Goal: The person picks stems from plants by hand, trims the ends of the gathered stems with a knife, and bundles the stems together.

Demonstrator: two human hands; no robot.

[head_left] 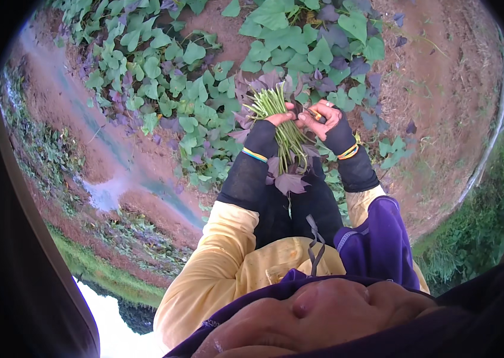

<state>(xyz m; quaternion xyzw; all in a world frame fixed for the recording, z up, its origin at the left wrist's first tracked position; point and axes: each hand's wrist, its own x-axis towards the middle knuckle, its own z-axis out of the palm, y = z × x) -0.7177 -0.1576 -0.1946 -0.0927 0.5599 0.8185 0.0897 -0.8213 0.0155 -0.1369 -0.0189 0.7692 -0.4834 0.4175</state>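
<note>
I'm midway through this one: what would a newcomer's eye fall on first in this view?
Most likely the bundle of green stems just above the picture's centre, gripped by the left hand, with the right hand close beside it. Purple leaves hang at its lower end. After that, the green vines spreading across the top and the purple cloth below and right of centre stand out.

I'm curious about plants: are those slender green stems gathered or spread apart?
Gathered: the slender green stems are bunched closely together in the left hand.
</note>
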